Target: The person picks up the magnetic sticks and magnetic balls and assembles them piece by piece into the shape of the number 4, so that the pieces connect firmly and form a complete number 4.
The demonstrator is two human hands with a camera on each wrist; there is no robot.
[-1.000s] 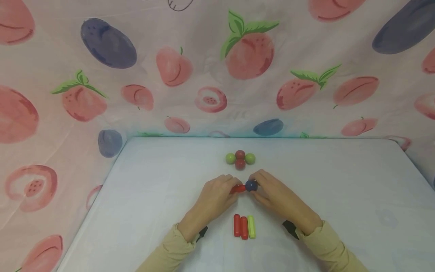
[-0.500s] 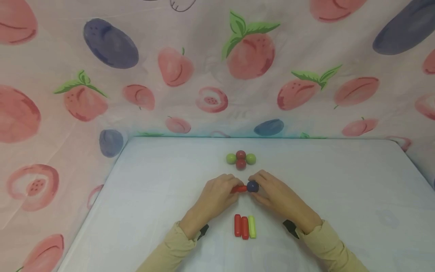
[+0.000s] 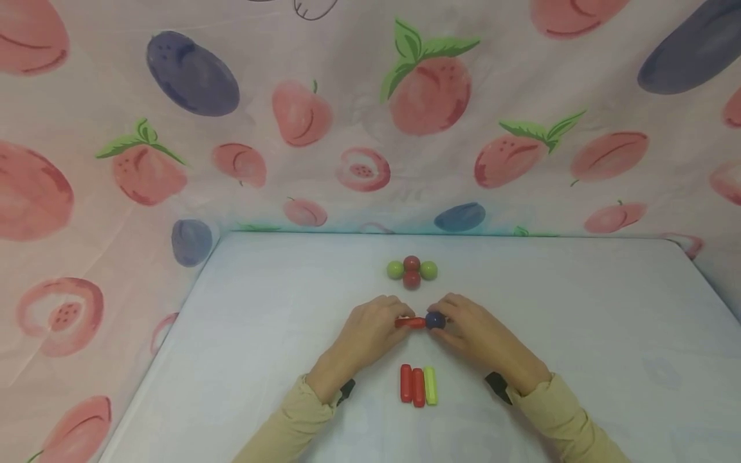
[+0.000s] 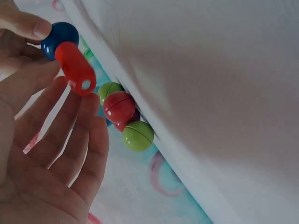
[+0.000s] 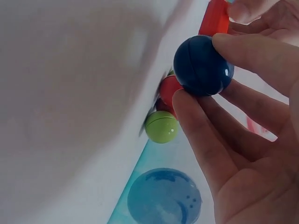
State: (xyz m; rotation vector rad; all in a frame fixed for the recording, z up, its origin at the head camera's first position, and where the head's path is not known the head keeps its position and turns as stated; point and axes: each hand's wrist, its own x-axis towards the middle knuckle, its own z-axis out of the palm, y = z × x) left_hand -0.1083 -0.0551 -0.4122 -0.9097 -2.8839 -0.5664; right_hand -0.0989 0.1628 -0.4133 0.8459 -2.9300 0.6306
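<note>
My left hand (image 3: 370, 328) pinches a red stick (image 4: 76, 69) between thumb and fingers. A dark blue ball (image 5: 203, 65) is pinched between the thumb and fingers of my right hand (image 3: 471, 331). The stick's right end touches the ball in the head view, so the two lie in one line. In the left wrist view the stick's free end shows a small pale round spot. Below the hands, two red sticks (image 3: 406, 384) and a yellow-green stick (image 3: 430, 386) lie side by side on the table.
Beyond the hands, two red balls (image 3: 411, 280) and two green balls (image 3: 395, 269) sit in a tight cluster on the white table (image 3: 278, 276). A fruit-patterned cloth (image 3: 359, 96) hangs behind the table's far edge and at the left.
The ball and the stick have shifted slightly right together with the right hand. More of the red stick shows beside the left fingers. Both hands keep their hold.
</note>
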